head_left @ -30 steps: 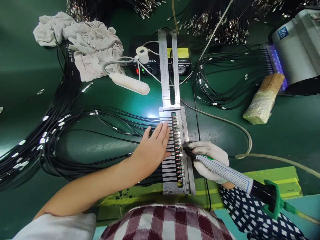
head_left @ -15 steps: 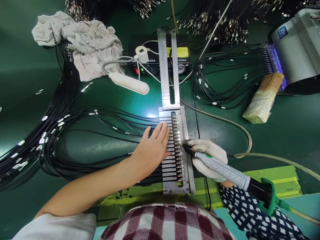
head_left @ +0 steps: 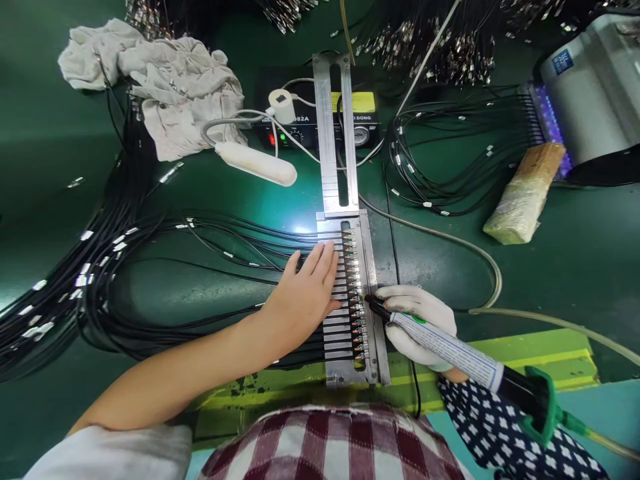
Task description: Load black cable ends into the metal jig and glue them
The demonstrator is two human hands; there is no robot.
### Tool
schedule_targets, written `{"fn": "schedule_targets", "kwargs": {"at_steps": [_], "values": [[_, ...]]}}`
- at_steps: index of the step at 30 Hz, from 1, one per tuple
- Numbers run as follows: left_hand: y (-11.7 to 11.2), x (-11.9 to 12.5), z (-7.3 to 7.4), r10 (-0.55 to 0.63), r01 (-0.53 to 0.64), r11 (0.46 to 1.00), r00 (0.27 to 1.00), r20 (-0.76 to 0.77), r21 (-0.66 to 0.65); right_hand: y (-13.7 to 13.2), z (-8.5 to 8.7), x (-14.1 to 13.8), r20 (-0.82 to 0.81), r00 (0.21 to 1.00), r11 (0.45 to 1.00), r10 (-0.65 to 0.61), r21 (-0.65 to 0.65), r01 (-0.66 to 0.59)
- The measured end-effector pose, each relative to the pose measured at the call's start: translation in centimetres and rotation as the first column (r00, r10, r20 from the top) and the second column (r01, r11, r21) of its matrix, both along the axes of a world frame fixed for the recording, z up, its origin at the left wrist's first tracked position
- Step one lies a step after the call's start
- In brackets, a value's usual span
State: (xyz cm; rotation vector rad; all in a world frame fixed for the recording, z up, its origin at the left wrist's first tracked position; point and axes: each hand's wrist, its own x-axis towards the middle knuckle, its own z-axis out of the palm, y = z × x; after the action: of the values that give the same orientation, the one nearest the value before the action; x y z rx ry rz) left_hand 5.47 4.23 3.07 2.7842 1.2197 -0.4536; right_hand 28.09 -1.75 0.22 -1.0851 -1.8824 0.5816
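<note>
A metal fixture point(head_left: 376, 280) lies in front of me with a row of black cables point(head_left: 240, 243) clamped side by side, their small connector tips lined up in its slot. My left hand point(head_left: 305, 297) lies flat and open on the cables and the fixture's left side. My right hand point(head_left: 423, 323), in a white glove, is closed round a pen-shaped dispensing syringe point(head_left: 450, 347). Its black tip touches the row of connector tips near the middle. A green fitting and a hose point(head_left: 550, 320) lead from the syringe's back end.
A second slotted metal bar point(head_left: 335, 133) extends away from the fixture toward a black controller box point(head_left: 320, 120). A crumpled grey rag point(head_left: 165, 87) and a white lamp head point(head_left: 257, 163) lie at left. A wrapped block point(head_left: 525, 193) and a grey machine point(head_left: 590, 100) sit at right.
The syringe tip has shifted slightly along the row of connector tips, and the view has moved a little. My left hand stays flat on the cables.
</note>
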Motion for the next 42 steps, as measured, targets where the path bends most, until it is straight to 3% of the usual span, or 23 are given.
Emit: {"fn": "schedule_targets", "kwargs": {"at_steps": [42], "values": [[0.06,0.0,0.05,-0.004,0.004,1.0,1.0,-0.005,-0.005,0.28,0.17,0.06,0.007,1.0,1.0,-0.009,-0.025,0.009]]}}
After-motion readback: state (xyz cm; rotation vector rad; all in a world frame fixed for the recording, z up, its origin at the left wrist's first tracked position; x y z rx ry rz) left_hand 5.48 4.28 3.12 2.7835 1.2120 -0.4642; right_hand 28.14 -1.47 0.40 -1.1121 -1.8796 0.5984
